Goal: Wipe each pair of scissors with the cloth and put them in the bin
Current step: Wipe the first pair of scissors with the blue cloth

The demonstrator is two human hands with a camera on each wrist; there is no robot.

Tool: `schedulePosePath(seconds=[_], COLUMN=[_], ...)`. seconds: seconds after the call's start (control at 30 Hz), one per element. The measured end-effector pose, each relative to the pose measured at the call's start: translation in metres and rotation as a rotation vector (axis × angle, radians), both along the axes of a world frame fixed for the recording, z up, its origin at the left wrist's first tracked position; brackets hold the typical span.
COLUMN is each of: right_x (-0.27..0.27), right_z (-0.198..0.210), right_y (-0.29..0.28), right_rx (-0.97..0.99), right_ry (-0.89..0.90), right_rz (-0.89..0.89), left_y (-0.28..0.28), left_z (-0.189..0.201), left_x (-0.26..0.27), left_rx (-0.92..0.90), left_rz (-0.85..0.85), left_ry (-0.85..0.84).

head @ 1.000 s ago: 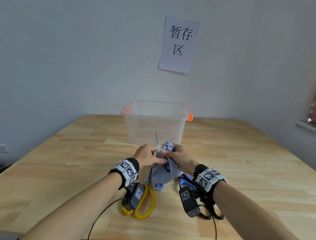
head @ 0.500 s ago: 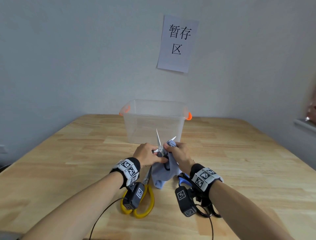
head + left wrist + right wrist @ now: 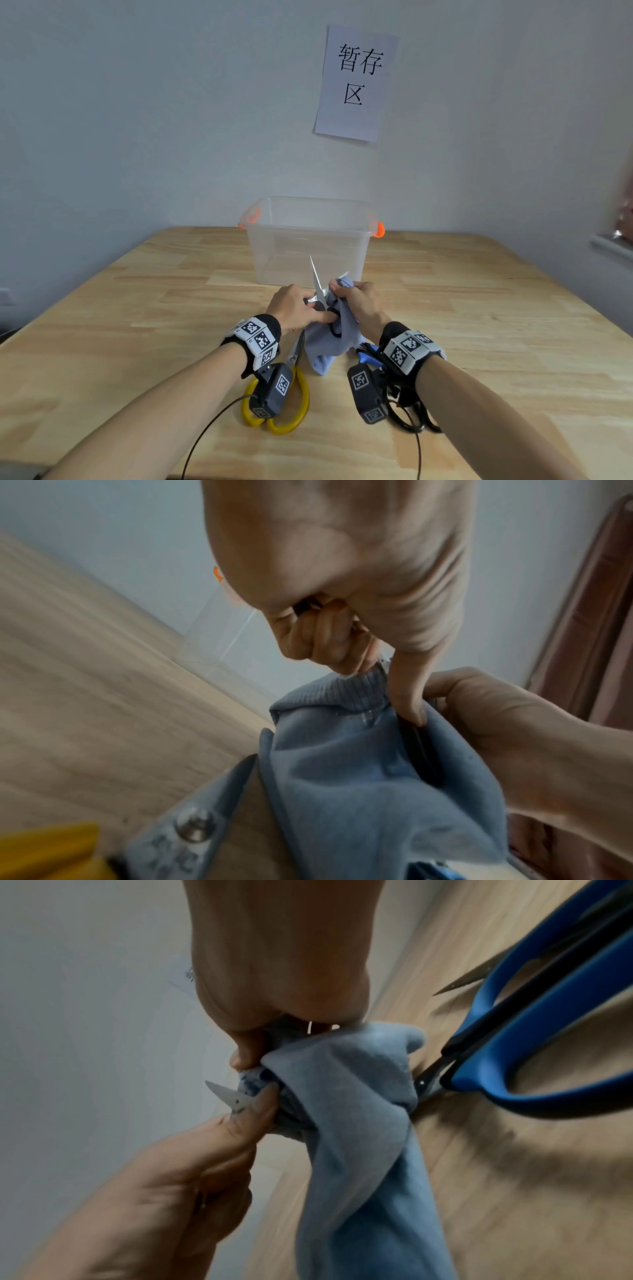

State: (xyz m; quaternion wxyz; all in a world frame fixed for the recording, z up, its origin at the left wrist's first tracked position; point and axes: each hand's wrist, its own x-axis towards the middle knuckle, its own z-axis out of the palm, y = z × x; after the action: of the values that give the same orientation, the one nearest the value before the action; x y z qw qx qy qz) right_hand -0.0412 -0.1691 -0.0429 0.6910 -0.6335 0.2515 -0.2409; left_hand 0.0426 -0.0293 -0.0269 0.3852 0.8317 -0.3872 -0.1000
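My left hand (image 3: pixel 294 308) grips a pair of scissors (image 3: pixel 317 279) by its dark handles, blades spread and pointing up, just in front of the clear bin (image 3: pixel 308 199). My right hand (image 3: pixel 359 303) grips the blue cloth (image 3: pixel 329 341) bunched round the right blade, whose tip (image 3: pixel 226 1096) pokes out beside my left thumb. The cloth (image 3: pixel 342 777) hangs down to the table. In the bin I see no scissors.
Yellow-handled scissors (image 3: pixel 294 404) lie under my left wrist. Blue-handled scissors (image 3: pixel 368 354) and black-handled scissors (image 3: pixel 411 419) lie under my right wrist. The wooden table (image 3: pixel 137 325) meets a wall with a paper sign (image 3: pixel 356 82) behind the bin.
Both hands have shifted slightly up and away from me, carrying the scissors and cloth; both grips look the same.
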Motion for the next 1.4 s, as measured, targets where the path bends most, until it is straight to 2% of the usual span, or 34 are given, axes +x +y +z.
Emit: schedulePosePath(seconds=[0.07,0.23,0.4,0.57,0.73,0.87,1.03,1.23,1.33,1.4], right_x=[0.003,-0.001,0.003,0.001,0.002,0.002,0.001,0.006,0.003,0.001], right_z=[-0.002,-0.003,0.0,-0.004,0.003,-0.004,0.005,-0.001,0.007,0.006], right_y=[0.001,0.014,0.002,0.013,0.005,0.016,0.008,0.016,0.008,0.01], right_rx=[-0.003,-0.096,-0.127,-0.236,-0.238,-0.358,-0.265,-0.34,-0.281,-0.303], right_ry=[0.04,0.124,0.074,0.207,0.166,0.256,0.166,0.253,0.184,0.198], right_rz=[-0.023,0.086,-0.023,0.058,-0.04,0.069,-0.034,0.045,-0.043,-0.033], left_y=[0.0,0.0,0.0,0.0,0.001,0.003,0.002,0.003,0.003,0.005], left_z=[0.001,-0.005,0.0,-0.003,0.0,-0.004,-0.001,-0.002,-0.002,-0.001], left_x=[0.0,0.005,0.0,0.005,0.0,0.006,0.0,0.005,0.001,0.001], left_rx=[0.008,0.014,0.022,0.054,0.027,0.067,0.016,0.052,0.031,0.026], left_rz=[0.002,0.02,0.019,0.033,0.033,0.045,0.034,0.038,0.029,0.041], left_ry=[-0.006,0.005,0.006,-0.001,0.0,-0.008,0.012,0.002,-0.001,-0.001])
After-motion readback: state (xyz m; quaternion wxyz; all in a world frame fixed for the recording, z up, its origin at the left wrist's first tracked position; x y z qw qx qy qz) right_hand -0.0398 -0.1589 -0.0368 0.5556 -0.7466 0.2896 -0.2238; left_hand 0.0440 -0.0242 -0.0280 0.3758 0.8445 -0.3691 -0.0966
